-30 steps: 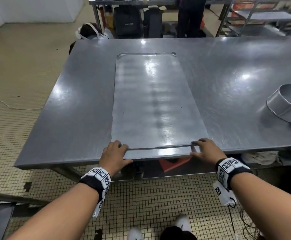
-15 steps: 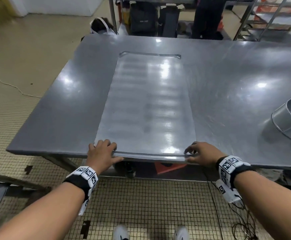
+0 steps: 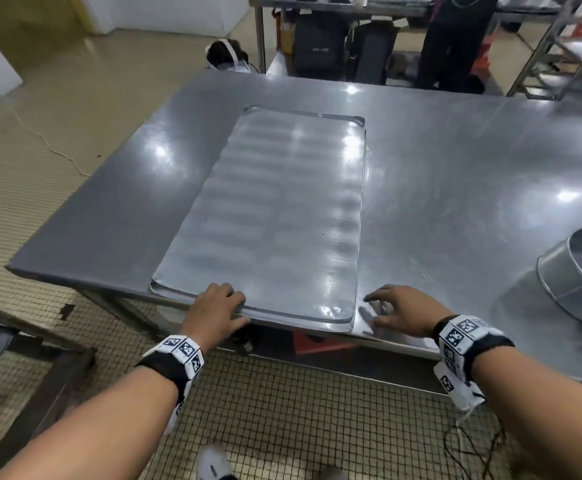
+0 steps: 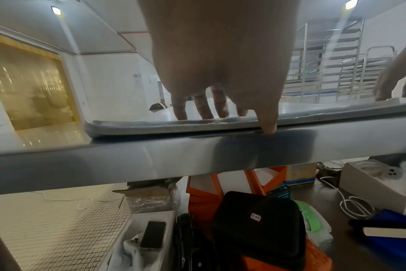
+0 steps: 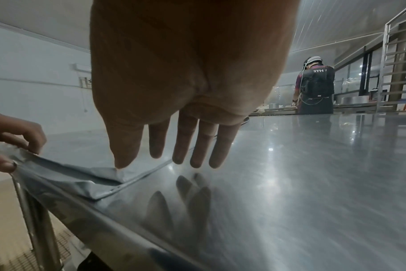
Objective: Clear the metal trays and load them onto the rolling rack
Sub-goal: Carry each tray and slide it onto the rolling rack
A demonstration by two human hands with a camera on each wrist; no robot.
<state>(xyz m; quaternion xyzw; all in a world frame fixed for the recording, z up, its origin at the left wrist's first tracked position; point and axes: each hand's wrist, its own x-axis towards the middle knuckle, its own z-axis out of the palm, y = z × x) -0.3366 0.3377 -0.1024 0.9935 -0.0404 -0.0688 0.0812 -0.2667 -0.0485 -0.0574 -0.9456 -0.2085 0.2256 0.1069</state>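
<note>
A large flat metal tray (image 3: 275, 220) lies lengthwise on the steel table (image 3: 455, 185), its near end slightly over the front edge. My left hand (image 3: 235, 306) grips that near edge left of centre, fingers on top and thumb at the rim, as the left wrist view shows on the tray (image 4: 151, 124) under the hand (image 4: 230, 117). My right hand (image 3: 376, 310) hovers open just right of the tray's near right corner, above bare table. In the right wrist view its straight fingers (image 5: 197, 146) hang over the table beside the tray corner (image 5: 81, 176).
A round metal pan (image 3: 580, 275) lies tilted at the table's right end. A tall rack (image 3: 559, 46) stands at the far right, and a person (image 3: 452, 39) works at another table behind. Boxes and bags (image 4: 255, 220) sit under the table.
The right hand has let go of the tray's near edge and opened beside the corner. The tray's near end has swung left while the left hand keeps its grip.
</note>
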